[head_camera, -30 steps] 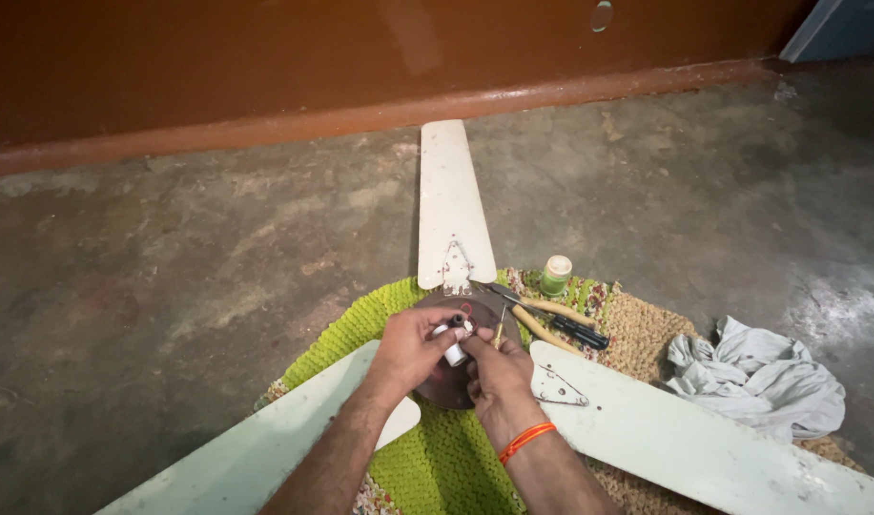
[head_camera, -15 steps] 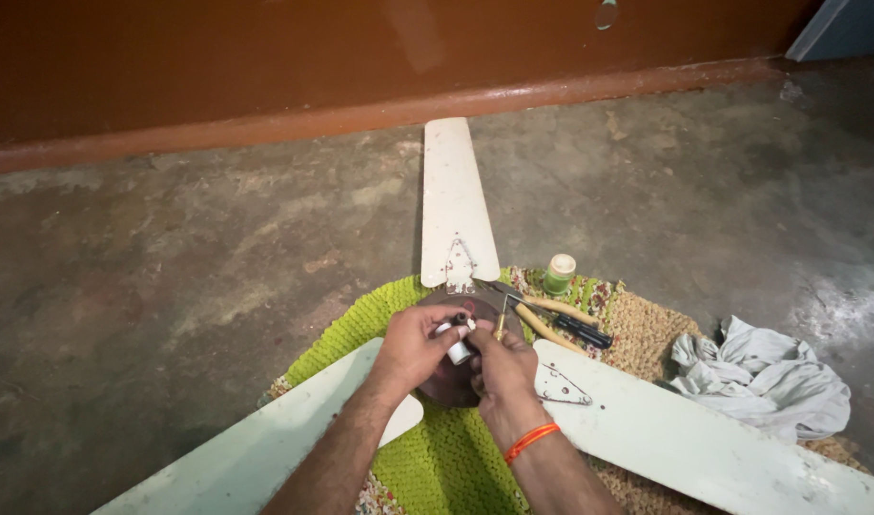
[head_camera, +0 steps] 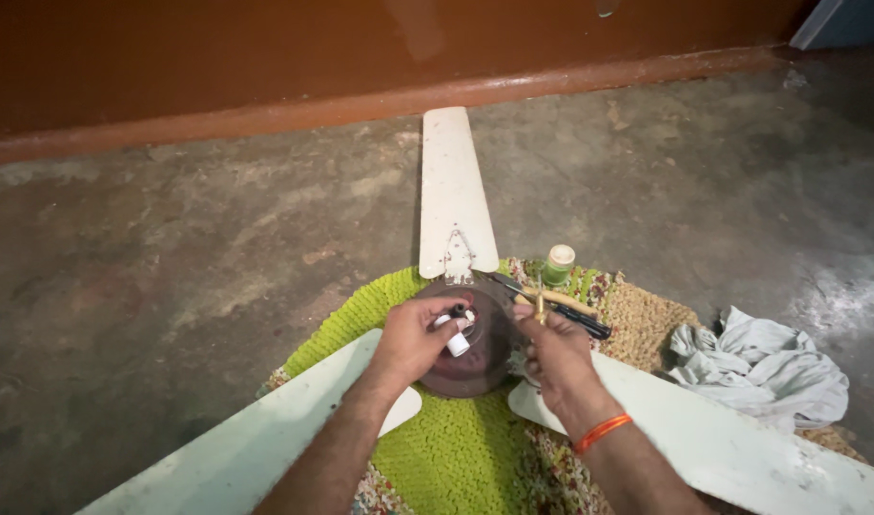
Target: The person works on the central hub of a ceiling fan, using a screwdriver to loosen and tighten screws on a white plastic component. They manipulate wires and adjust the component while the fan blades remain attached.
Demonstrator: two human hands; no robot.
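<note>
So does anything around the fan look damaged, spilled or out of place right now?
Nothing spilled or visibly broken. The ceiling fan lies on the floor over a green mat. The left hand holds a small white piece at the motor hub. A crumpled grey cloth lies to the right.

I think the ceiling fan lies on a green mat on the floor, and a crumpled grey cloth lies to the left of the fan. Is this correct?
Not quite. The head view shows the crumpled grey cloth to the right of the ceiling fan, not the left. The fan does lie on a green mat on the floor.
</note>
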